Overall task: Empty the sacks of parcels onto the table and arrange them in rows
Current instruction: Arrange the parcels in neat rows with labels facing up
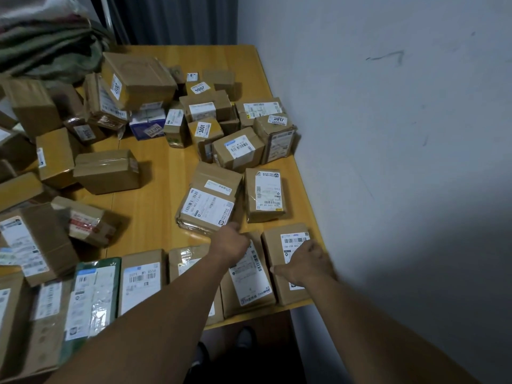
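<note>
Right hand (304,261) lies flat on the corner parcel (277,245), fingers straight and spread, thumb out sideways. It's pressing, not gripping, so probably squaring that parcel into the end of the near row. Left hand (230,241) reaches just behind-left of the corner parcel, to the near edge of a big-label parcel (207,200). Its fingers are blurred, can't tell if apart or clamped. That one is likely next in line.

Corner parcel: label up, long axis running away from the person, parallel to the row neighbour (249,278) just beside its left. Big-label parcel sits skewed and needs rotating to match. Loose pile (138,87) lies well behind-left of the corner parcel on the table (155,189), unsorted
</note>
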